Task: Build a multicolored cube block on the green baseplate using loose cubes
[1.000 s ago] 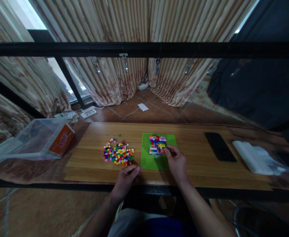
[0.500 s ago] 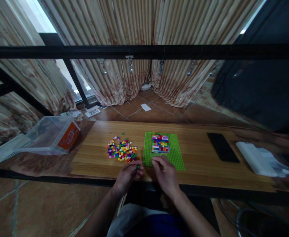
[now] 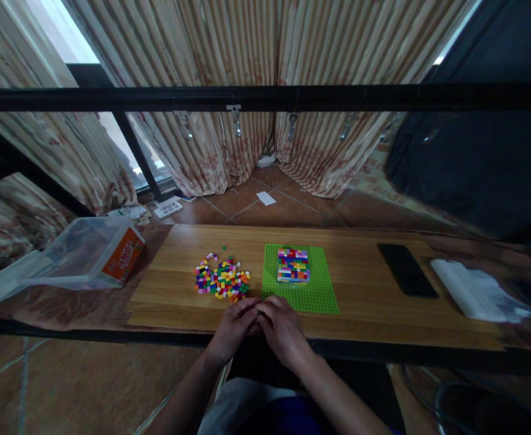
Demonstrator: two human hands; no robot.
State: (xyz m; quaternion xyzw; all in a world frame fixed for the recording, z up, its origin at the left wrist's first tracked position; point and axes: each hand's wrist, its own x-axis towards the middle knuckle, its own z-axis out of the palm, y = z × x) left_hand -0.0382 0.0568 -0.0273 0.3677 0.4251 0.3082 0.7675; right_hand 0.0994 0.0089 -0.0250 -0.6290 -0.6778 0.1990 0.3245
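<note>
Over the table's front edge my left hand (image 3: 234,326) and my right hand (image 3: 284,329) meet at the fingertips, both closed. A small dark green toy brick (image 3: 259,312) shows between them, mostly covered by the fingers. Just beyond my right hand lies a light green baseplate (image 3: 322,284). A block of many-coloured bricks (image 3: 293,264) is built up on its upper part. Past my left hand spreads a pile of loose coloured bricks (image 3: 223,279), with one green brick (image 3: 224,248) lying apart behind it.
A clear plastic box (image 3: 77,251) with an orange label sits at the left of the wooden table (image 3: 356,320). To the right are a black phone-like slab (image 3: 408,270) and a white object (image 3: 467,290) with clear plastic. A dark rail (image 3: 265,98) crosses beyond the table.
My right hand has moved left, away from the baseplate, to meet my left hand at the green brick. The view has shifted slightly.
</note>
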